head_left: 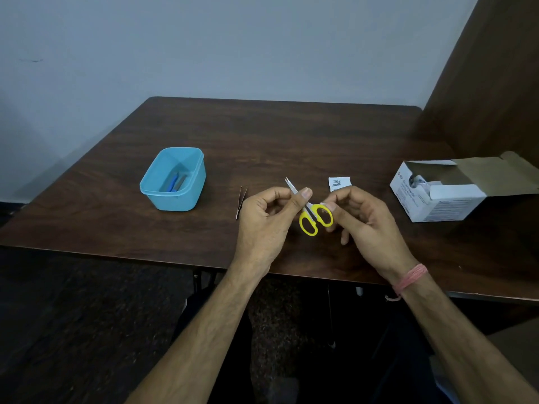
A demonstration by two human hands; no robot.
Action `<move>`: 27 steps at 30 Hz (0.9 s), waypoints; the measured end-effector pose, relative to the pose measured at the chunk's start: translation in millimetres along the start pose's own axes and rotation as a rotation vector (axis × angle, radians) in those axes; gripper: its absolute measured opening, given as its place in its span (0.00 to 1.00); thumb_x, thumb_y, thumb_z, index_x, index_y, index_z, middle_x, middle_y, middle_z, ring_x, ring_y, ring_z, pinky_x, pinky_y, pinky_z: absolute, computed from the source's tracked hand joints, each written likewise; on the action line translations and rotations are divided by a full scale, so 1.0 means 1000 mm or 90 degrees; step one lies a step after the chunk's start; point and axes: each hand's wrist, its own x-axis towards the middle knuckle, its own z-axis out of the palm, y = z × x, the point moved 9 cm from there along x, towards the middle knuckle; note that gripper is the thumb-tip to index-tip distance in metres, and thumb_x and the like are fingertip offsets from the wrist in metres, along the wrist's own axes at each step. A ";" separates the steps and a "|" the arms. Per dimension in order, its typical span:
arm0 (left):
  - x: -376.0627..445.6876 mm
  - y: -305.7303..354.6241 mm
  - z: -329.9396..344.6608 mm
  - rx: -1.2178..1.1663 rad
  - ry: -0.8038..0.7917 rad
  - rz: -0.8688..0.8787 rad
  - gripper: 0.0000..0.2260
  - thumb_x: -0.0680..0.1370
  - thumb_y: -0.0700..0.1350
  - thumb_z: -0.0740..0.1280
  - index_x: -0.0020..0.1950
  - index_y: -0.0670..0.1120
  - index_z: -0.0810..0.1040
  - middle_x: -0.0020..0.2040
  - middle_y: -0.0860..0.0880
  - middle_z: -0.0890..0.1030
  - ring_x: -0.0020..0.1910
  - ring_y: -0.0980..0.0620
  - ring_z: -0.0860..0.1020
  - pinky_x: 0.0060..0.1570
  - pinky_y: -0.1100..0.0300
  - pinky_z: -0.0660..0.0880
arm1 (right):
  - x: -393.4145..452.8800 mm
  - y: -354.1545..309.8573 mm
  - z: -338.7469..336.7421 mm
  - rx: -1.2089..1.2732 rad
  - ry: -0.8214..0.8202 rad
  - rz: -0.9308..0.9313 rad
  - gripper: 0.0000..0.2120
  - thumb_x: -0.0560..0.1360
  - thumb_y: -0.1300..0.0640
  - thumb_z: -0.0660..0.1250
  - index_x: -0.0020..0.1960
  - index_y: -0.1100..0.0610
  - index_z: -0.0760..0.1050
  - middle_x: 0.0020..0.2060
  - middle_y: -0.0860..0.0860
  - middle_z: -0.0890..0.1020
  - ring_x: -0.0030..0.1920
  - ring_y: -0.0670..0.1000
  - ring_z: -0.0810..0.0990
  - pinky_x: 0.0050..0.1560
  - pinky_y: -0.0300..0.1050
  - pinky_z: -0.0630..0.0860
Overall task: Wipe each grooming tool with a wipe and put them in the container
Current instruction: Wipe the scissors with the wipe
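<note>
Dark wood-grain table point(291, 135) set against a pale wall holds everything. Take the blue container point(175, 179) as the landmark: it sits toward the left of the tabletop, open, and already has what look like two slim tools lying in its bottom, one blue and one grey, so part of the job appears done.

Right of the container, held above the table, are the yellow-handled scissors point(310, 212). The left hand point(267, 220) pinches the blades between thumb and fingers, tips pointing up and away. The right hand point(366, 220) is curled at the handle loops, fingertips touching the nearer ring; I cannot tell whether a wipe is tucked in its fingers.

Between the container and the left hand lie tweezers point(241, 201), flat on the table and untouched. Further right of the container, beyond the hands, lies a small printed sachet point(339, 182), and further right again an open cardboard box point(449, 193) of wipes.

By my judgement, the scissors are the step in hand; they and the tweezers have yet to go in.
</note>
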 end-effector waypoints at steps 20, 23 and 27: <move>0.004 -0.006 0.003 0.111 -0.026 0.034 0.05 0.83 0.52 0.79 0.53 0.52 0.92 0.38 0.53 0.85 0.36 0.55 0.73 0.40 0.55 0.73 | -0.001 0.009 -0.008 -0.042 0.063 0.006 0.02 0.84 0.57 0.74 0.53 0.52 0.84 0.44 0.52 0.88 0.33 0.52 0.81 0.30 0.46 0.76; 0.004 -0.004 0.004 0.130 -0.041 0.046 0.04 0.83 0.51 0.79 0.53 0.53 0.92 0.40 0.52 0.87 0.37 0.53 0.75 0.41 0.54 0.74 | -0.002 0.002 -0.011 -0.090 0.095 -0.029 0.01 0.82 0.53 0.77 0.51 0.47 0.86 0.43 0.49 0.88 0.39 0.57 0.84 0.33 0.55 0.79; -0.001 -0.004 0.014 0.171 -0.095 0.049 0.02 0.82 0.50 0.79 0.52 0.54 0.92 0.41 0.54 0.89 0.37 0.54 0.82 0.43 0.58 0.79 | -0.006 -0.003 -0.020 -0.065 0.140 -0.054 0.02 0.81 0.53 0.78 0.53 0.48 0.87 0.48 0.46 0.90 0.44 0.53 0.87 0.39 0.54 0.81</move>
